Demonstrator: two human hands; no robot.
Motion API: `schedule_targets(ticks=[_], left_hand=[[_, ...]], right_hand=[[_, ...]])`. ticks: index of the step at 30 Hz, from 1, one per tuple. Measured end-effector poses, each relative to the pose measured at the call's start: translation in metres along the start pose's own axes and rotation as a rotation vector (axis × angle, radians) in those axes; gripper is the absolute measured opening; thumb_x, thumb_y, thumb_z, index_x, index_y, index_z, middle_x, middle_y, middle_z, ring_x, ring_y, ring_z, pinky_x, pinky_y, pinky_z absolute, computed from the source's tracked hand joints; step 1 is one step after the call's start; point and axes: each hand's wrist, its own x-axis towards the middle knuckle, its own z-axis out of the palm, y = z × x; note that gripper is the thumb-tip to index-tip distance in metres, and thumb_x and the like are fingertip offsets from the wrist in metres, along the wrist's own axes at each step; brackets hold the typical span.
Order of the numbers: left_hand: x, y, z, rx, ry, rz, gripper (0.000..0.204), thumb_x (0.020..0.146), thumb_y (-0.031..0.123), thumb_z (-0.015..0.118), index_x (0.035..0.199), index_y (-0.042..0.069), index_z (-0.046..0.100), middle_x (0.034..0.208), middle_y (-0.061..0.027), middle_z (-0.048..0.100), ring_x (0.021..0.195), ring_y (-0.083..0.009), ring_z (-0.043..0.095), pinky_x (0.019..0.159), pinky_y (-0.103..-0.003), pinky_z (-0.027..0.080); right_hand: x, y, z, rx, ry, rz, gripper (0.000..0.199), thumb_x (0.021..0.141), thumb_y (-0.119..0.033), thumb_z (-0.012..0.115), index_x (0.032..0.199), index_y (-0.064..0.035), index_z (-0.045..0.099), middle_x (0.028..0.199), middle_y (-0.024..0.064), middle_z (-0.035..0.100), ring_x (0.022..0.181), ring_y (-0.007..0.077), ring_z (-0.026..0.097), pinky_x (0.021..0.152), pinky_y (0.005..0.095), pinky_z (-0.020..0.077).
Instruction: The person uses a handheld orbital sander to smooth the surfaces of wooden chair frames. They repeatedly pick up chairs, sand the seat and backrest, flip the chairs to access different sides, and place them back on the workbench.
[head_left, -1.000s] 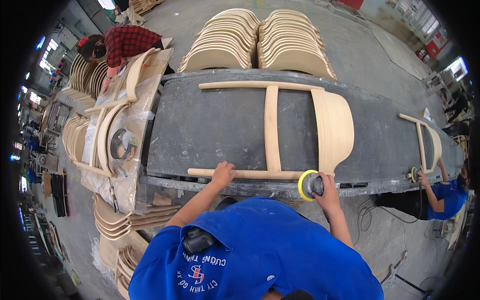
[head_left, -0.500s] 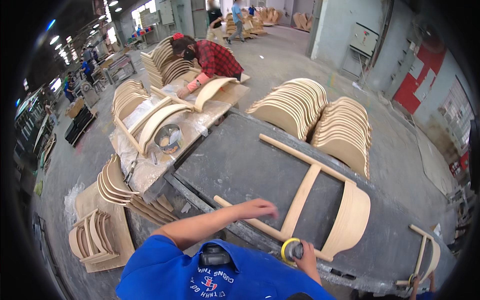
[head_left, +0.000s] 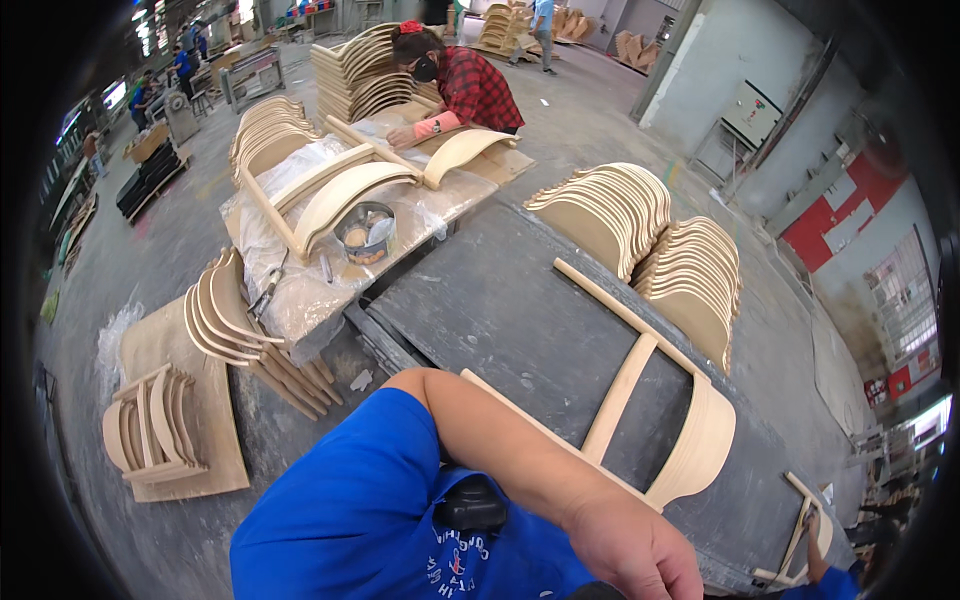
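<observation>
**Dark table in a wide workshop, with your left arm across it**

A concrete floor (head_left: 580,125) spreads away towards 12 o'clock, and a pale wall with a control box (head_left: 751,113) stands at 2. Your dark table (head_left: 450,300) slants from the middle of the view down to 4 o'clock.

The wooden frame (head_left: 622,395) lies flat on it at 4, its curved panel (head_left: 703,435) at the end nearer that hour. Your left forearm reaches over from a blue sleeve (head_left: 365,440) and hides part of the near rail. Your left hand (head_left: 640,555) hangs at 5 o'clock, just beside that rail, fingers curled downward; you can't tell from here whether it grips anything or touches the table. Your right hand is out of view, so its grip can't be told.

Past the table's far edge, two stacks (head_left: 600,215) of curved panels sit between 2 and 3. At 10 you have a plastic-covered bench (head_left: 300,310) bearing a second frame (head_left: 345,200) and a round tin (head_left: 345,240). A co-worker (head_left: 480,95) in a red checked shirt leans over that bench at 12. Farther along your table, also at 4, another person's hand (head_left: 812,522) is at a smaller-looking frame (head_left: 825,537).
</observation>
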Motion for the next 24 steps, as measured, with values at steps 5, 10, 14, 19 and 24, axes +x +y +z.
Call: schedule_targets(ticks=[5, 10, 14, 19, 24], left_hand=[[-0.028, -0.007, 0.058, 0.088, -0.087, 0.033, 0.042, 0.101, 0.029, 0.047, 0.111, -0.01, 0.059, 0.119, -0.0203, 0.053, 0.113, -0.0276, 0.049, 0.096, -0.037, 0.037], [-0.045, -0.029, 0.122, -0.062, 0.068, 0.074, 0.043, 0.102, 0.031, 0.044, 0.106, -0.009, 0.06, 0.115, -0.0191, 0.056, 0.11, -0.0254, 0.051, 0.093, -0.036, 0.039], [-0.051, -0.041, 0.153, -0.152, 0.036, 0.086, 0.042, 0.103, 0.03, 0.044, 0.102, -0.008, 0.061, 0.11, -0.0154, 0.059, 0.104, -0.0217, 0.054, 0.09, -0.033, 0.041], [-0.062, -0.032, 0.174, -0.284, 0.026, -0.019, 0.042, 0.103, 0.03, 0.042, 0.102, -0.007, 0.062, 0.109, -0.0135, 0.06, 0.103, -0.02, 0.055, 0.088, -0.033, 0.042], [-0.066, -0.025, 0.181, -0.29, 0.049, 0.051, 0.044, 0.104, 0.032, 0.041, 0.104, -0.007, 0.062, 0.109, -0.0129, 0.06, 0.103, -0.0198, 0.055, 0.09, -0.033, 0.042]], right_hand=[[-0.039, -0.044, 0.038, 0.006, 0.077, -0.01, 0.079, 0.059, -0.006, 0.081, 0.13, -0.0114, 0.047, 0.122, 0.0164, 0.049, 0.112, 0.0396, 0.053, 0.093, 0.0427, 0.0474], [-0.057, -0.068, 0.075, -0.003, 0.155, 0.035, 0.076, 0.061, -0.004, 0.08, 0.129, -0.0128, 0.048, 0.126, 0.0158, 0.048, 0.114, 0.0408, 0.052, 0.092, 0.0441, 0.0477], [-0.085, -0.087, 0.093, -0.036, 0.161, 0.132, 0.076, 0.064, -0.007, 0.08, 0.131, -0.0159, 0.046, 0.129, 0.0148, 0.047, 0.115, 0.0388, 0.053, 0.09, 0.0446, 0.0486], [-0.109, -0.102, 0.098, -0.053, 0.144, 0.197, 0.077, 0.064, -0.006, 0.08, 0.132, -0.0162, 0.046, 0.13, 0.014, 0.047, 0.115, 0.0381, 0.053, 0.09, 0.044, 0.0488], [-0.104, -0.099, 0.099, -0.022, 0.156, 0.163, 0.078, 0.062, -0.004, 0.081, 0.131, -0.0145, 0.047, 0.126, 0.0136, 0.049, 0.113, 0.038, 0.054, 0.091, 0.0434, 0.0486]])
